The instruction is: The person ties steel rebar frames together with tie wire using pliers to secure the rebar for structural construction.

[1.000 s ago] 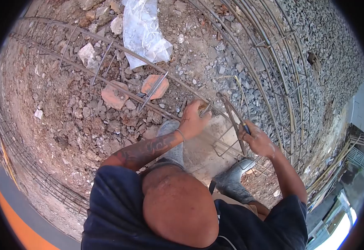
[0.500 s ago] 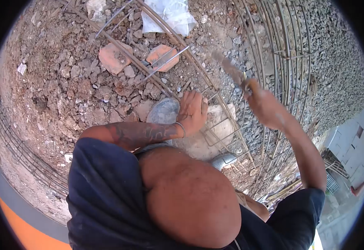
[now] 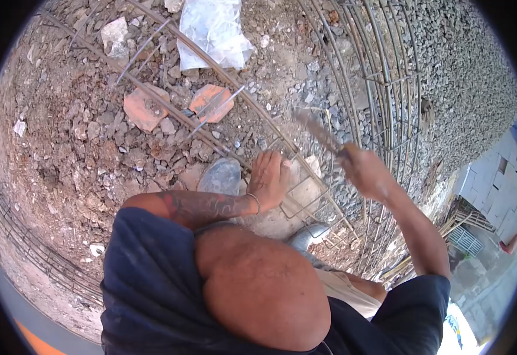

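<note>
Fingers of my left hand (image 3: 268, 179) are bent over the bars of a rebar cage (image 3: 223, 75), close to its end with small square stirrups. In my right hand (image 3: 368, 171) is a rusty flat-bladed tool (image 3: 319, 131), gripped by its handle and slanting up to the left; its tip is blurred. The blade is over the gravelly ground beside the cage, apart from my left hand. Under the cage end lies a pale flat slab (image 3: 307, 192). The toe of a grey boot (image 3: 222, 177) shows just left of my left hand.
Two reddish brick pieces (image 3: 146, 107) lie beneath the cage, with a clear plastic sheet (image 3: 212, 32) beyond. More rebar cages (image 3: 388, 89) stretch along the right, before a grey gravel heap (image 3: 465, 65). Another mesh of bars (image 3: 28, 242) lies at left. Rubble covers the ground.
The view has shifted, so the ground and cage appear farther left and lower. The blade in my right hand has come down slightly. My left hand keeps its place on the cage.
</note>
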Motion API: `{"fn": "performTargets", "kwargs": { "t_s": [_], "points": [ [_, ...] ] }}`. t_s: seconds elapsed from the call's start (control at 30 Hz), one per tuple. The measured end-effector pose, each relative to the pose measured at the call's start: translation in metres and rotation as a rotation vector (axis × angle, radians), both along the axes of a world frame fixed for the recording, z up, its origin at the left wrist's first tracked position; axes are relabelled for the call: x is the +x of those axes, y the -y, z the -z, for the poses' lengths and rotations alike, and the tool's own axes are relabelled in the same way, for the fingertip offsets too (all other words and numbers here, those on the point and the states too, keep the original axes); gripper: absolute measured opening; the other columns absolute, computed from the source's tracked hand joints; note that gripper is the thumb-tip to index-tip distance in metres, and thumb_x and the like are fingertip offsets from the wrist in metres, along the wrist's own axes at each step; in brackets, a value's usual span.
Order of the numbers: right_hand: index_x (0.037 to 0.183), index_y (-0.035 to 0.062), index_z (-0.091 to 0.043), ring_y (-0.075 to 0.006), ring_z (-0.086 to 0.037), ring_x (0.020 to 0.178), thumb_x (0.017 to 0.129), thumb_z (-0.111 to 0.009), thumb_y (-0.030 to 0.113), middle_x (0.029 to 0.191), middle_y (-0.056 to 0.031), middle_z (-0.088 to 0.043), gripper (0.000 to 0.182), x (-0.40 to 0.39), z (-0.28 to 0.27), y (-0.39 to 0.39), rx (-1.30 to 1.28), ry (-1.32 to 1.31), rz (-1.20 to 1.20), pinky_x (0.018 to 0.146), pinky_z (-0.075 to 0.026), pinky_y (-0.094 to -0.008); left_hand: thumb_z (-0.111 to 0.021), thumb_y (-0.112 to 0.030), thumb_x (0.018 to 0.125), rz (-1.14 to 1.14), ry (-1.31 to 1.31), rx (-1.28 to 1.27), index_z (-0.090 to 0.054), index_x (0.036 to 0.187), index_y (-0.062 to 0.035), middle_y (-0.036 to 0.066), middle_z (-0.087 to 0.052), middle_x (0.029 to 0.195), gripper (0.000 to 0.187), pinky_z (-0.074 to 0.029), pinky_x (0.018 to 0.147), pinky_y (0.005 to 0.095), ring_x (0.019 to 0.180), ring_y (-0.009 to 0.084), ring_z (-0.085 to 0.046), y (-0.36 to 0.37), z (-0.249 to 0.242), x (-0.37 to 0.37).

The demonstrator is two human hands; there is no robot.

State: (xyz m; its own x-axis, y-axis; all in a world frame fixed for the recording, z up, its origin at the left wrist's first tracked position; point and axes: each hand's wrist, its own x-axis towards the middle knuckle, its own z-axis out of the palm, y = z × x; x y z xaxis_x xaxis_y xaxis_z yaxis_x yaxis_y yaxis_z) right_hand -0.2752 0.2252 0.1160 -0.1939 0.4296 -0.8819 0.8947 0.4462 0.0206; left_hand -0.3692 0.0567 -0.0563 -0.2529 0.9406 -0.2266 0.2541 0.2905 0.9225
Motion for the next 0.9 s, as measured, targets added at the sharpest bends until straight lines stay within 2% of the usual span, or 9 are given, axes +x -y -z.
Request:
{"fn": "performTargets", "kwargs": {
  "t_s": [0.07,0.17,0.23,0.33,0.5,0.63,0.7,0.83,0.9],
  "points": [
    [0.104,0.0019,-0.045,-0.0311,-0.061,0.068,0.097,-0.049,0.019,0.076,-0.0194,-0.059,0.019,0.001,-0.021,0.001,0.159,-0.131,0.405,0.061,-0.049,-0.0449,-0.054,-0.014,0.089,0.089,0.035,0.022,-0.048,0.095,-0.0002,0.02,-0.046,0.09,0.016,-0.037,0.081,0.047,0.088,0.038,-0.045,0.011,-0.015,-0.008],
    [0.102,0.0015,-0.046,-0.0258,-0.06,0.063,0.096,-0.052,0.016,0.076,-0.0169,-0.055,0.017,0.056,-0.016,0.01,0.286,-0.5,0.122,0.049,-0.043,-0.0399,-0.062,-0.01,0.082,0.055,0.158,0.058,-0.049,0.102,0.0,0.019,-0.049,0.095,0.025,-0.04,0.083,0.0441,0.093,0.036,-0.048,0.009,-0.014,-0.008],
    [0.101,0.0006,-0.046,-0.0227,-0.061,0.064,0.095,-0.052,0.015,0.082,-0.0144,-0.055,0.017,0.068,-0.025,0.031,0.231,-0.416,0.142,0.051,-0.049,-0.0364,-0.065,-0.008,0.079,0.043,0.072,0.128,-0.051,0.105,-0.0004,0.018,-0.052,0.099,0.03,-0.042,0.084,0.0425,0.095,0.035,-0.051,0.0,-0.018,-0.016],
    [0.104,0.0005,-0.044,-0.0225,-0.067,0.081,0.096,-0.049,0.012,0.094,-0.0136,-0.055,0.015,0.072,-0.032,0.046,-0.308,-0.191,0.892,0.082,-0.057,-0.0404,-0.067,-0.005,0.076,0.048,0.019,0.175,-0.054,0.109,-0.0013,0.018,-0.057,0.106,0.036,-0.045,0.085,0.0396,0.098,0.0334,-0.057,-0.001,-0.013,-0.015],
    [0.111,0.0031,-0.037,-0.0256,-0.066,0.091,0.097,-0.043,0.011,0.093,-0.014,-0.058,0.017,0.09,-0.013,0.044,-0.552,-0.229,1.081,0.082,-0.057,-0.0389,-0.069,-0.004,0.074,0.044,0.041,0.173,-0.059,0.106,-0.0025,0.016,-0.064,0.102,0.033,-0.05,0.081,0.0376,0.093,0.0328,-0.063,-0.004,-0.007,-0.012],
    [0.107,0.0066,-0.038,-0.0323,-0.062,0.097,0.094,-0.044,0.011,0.092,-0.0168,-0.06,0.015,0.074,-0.016,0.02,-0.487,-0.189,0.615,0.082,-0.054,-0.0417,-0.069,-0.002,0.073,0.056,0.105,0.097,-0.06,0.104,-0.0026,0.015,-0.065,0.101,0.033,-0.05,0.08,0.0367,0.093,0.0327,-0.064,-0.006,-0.012,-0.017],
    [0.106,0.006,-0.04,-0.0285,-0.061,0.079,0.094,-0.04,0.008,0.083,-0.0154,-0.057,0.012,0.08,-0.008,0.009,-0.374,-0.215,0.118,0.071,-0.053,-0.043,-0.069,-0.002,0.073,0.05,0.129,0.088,-0.06,0.104,-0.0024,0.015,-0.065,0.102,0.033,-0.05,0.081,0.0364,0.093,0.0321,-0.064,-0.01,-0.012,-0.017],
    [0.105,0.0079,-0.042,-0.0303,-0.056,0.068,0.086,-0.044,0.004,0.077,-0.0169,-0.055,0.019,0.101,0.014,0.0,-0.288,-0.323,-0.044,0.065,-0.047,-0.0459,-0.068,-0.001,0.073,0.002,0.075,0.159,-0.061,0.103,-0.0015,0.015,-0.065,0.102,0.031,-0.051,0.08,0.0353,0.093,0.031,-0.064,-0.01,-0.01,-0.014],
    [0.108,0.0083,-0.035,-0.042,-0.059,0.084,0.084,-0.052,0.006,0.085,-0.0218,-0.059,0.03,0.103,0.021,0.001,-0.336,-0.13,-0.066,0.08,-0.046,-0.0516,-0.068,-0.001,0.073,-0.012,0.077,0.149,-0.062,0.102,-0.0014,0.015,-0.065,0.101,0.03,-0.051,0.08,0.035,0.093,0.0308,-0.064,-0.009,-0.009,-0.014]
  ]
}}
